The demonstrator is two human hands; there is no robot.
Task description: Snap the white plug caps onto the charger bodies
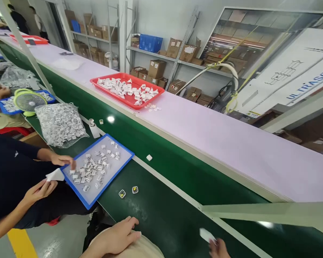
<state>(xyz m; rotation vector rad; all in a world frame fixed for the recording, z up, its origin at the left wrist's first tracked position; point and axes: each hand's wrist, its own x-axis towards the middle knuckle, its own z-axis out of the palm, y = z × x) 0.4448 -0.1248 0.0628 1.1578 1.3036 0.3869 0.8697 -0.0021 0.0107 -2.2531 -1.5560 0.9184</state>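
Observation:
My left hand (118,234) rests on my knee at the near edge of the green conveyor belt (156,211), fingers stretched out and holding nothing. My right hand (218,248) shows only partly at the bottom edge and pinches a small white piece (206,235) just above the belt. Two small square parts with yellow faces (128,192) lie on the belt ahead of my left hand. One white part (149,157) lies further up the belt.
A co-worker at the left holds a white cloth (55,175) beside a blue tray (97,168) of small white parts. Beyond it stand a clear bag of parts (60,125), a green fan (29,102) and a red tray (127,89) on the pale shelf.

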